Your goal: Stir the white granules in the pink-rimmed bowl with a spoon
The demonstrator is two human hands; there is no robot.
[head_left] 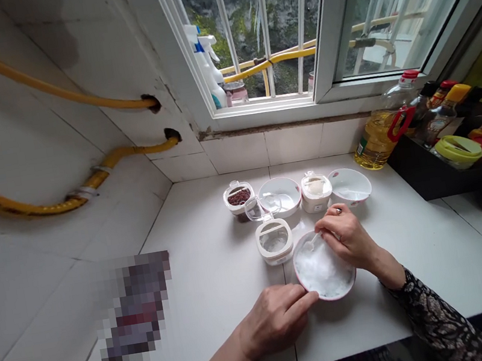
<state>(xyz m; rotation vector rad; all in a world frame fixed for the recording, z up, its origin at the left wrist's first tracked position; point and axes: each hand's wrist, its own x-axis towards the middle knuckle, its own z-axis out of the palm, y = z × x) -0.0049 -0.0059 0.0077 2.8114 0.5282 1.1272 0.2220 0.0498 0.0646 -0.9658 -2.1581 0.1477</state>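
Note:
A round bowl (326, 273) full of a white, salt-like substance stands near the counter's front edge. My left hand (277, 316) grips the bowl's rim at its lower left, thumb and fingers pressed together. Over the bowl's upper right side, my right hand (346, 237) pinches a small white spoon (310, 244), whose tip is in the white substance. Just left of the bowl is a white-rimmed jar (274, 242) with its clear lid raised and some whitish contents inside.
Behind are a jar of dark red bits (239, 198), a white bowl (286, 191), a jar of pale powder (316, 191) and another bowl (350, 186). An oil bottle (374, 141) and a black condiment box (423, 173) stand at right. A blurred object (137, 310) lies left.

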